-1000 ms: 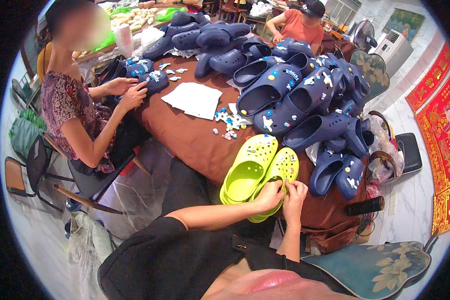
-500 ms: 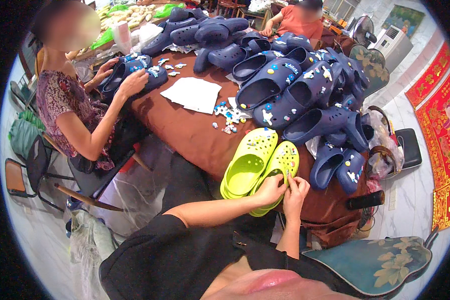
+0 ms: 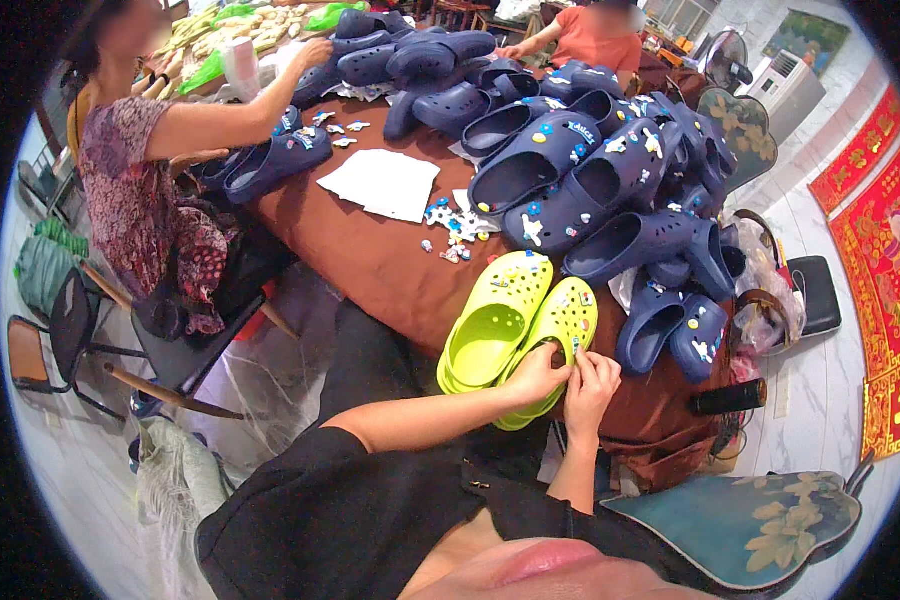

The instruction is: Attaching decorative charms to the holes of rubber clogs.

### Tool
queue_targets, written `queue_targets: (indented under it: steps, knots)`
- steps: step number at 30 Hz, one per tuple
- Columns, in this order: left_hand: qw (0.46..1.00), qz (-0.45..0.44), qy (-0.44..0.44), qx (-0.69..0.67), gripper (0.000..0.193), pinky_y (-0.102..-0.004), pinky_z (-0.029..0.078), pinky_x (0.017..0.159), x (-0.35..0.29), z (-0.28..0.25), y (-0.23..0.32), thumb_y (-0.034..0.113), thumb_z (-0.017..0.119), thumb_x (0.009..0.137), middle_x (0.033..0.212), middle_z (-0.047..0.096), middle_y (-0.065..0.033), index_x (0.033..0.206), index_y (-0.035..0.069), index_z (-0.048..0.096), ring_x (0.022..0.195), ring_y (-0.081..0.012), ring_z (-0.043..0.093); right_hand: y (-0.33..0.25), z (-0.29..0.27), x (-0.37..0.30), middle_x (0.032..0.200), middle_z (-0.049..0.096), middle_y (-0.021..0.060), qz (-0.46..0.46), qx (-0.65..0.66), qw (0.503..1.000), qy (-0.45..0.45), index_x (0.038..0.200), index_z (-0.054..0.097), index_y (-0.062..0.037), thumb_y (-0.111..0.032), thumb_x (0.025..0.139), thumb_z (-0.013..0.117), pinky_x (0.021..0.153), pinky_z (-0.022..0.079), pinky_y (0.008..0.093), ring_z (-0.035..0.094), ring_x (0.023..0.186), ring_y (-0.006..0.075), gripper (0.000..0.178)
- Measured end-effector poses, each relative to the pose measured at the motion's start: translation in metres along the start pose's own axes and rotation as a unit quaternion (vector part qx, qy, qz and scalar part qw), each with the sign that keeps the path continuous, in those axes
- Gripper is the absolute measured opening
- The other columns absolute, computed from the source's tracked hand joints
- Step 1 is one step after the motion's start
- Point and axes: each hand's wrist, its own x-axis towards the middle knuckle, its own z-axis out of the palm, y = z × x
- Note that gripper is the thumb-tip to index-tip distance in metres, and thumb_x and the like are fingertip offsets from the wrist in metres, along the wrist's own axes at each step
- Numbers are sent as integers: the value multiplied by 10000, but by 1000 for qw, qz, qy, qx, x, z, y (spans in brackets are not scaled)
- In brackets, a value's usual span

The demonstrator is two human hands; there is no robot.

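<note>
Two lime-green clogs stand side by side at the near edge of the brown-covered table: the left clog (image 3: 483, 340) and the right clog (image 3: 558, 325), both with small charms on their toes. My left hand (image 3: 538, 378) is closed on the right clog, its fingers reaching into the foot opening under the upper. At that clog's outer side my right hand (image 3: 592, 385) pinches close to a small bluish shoe charm (image 3: 576, 343) at the upper's edge. My fingers partly cover this charm. Loose charms (image 3: 460, 225) lie in a little pile beyond the clogs.
A big heap of navy clogs (image 3: 530, 160) covers the table's far and right parts. White paper (image 3: 380, 185) lies left of centre. A co-worker (image 3: 135, 190) sits at left by more navy clogs; another person (image 3: 595, 45) sits at the far side. A black cylinder (image 3: 728, 398) juts out at right.
The co-worker at left has let go of a navy clog and stretched an arm toward the far heap. My hands stay at the right lime clog, with only slight finger movement.
</note>
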Motion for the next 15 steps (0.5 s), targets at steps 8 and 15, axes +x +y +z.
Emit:
queue_targets:
  steps: [8, 15]
  knots:
    - [999, 36, 26, -5, 482, -427, 523, 806, -2, 2, -1, 262, 695, 850, 1009, 657, -285, 1123, -116, 567, 928, -349, 666, 0, -1, 3, 1003, 644, 82, -45, -54, 997, 23, 1064, 724, -25, -31, 774, 664, 943, 392, 442, 546, 1035, 292, 296]
    - [995, 73, 59, 21, 331, -457, 494, 662, -2, 9, -7, 202, 670, 863, 837, 650, -266, 1004, -76, 558, 758, -360, 659, 1, 0, 7, 999, 641, 100, -42, -22, 999, 1, 1023, 714, -6, -1, 765, 642, 947, 395, 440, 547, 1057, 301, 268]
